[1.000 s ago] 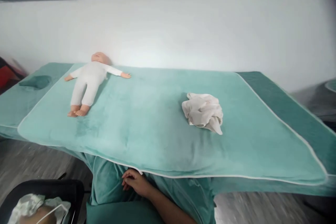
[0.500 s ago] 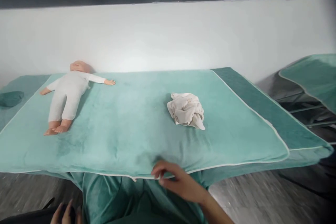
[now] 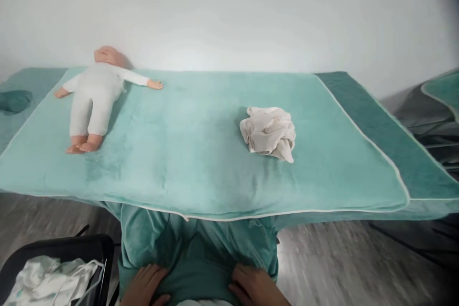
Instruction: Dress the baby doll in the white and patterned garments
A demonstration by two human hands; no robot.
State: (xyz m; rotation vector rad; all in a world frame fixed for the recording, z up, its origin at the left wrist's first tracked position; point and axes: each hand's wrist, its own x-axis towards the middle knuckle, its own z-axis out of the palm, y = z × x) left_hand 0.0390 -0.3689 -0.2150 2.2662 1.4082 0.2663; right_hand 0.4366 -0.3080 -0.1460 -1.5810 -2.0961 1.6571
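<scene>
Now my left hand (image 3: 145,284) and right hand (image 3: 254,284) have reached my lap (image 3: 199,275), fingers relaxed, gripping nothing; thus the cloth (image 3: 268,133) lies untouched toward the table's (image 3: 190,153) right edge, the doll (image 3: 95,88) by its far edge.

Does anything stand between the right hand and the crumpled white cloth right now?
No loose object visibly does. The right hand rests at the lap, so only the near edge and front part of the green-covered table lie between it and the crumpled cloth.
</scene>
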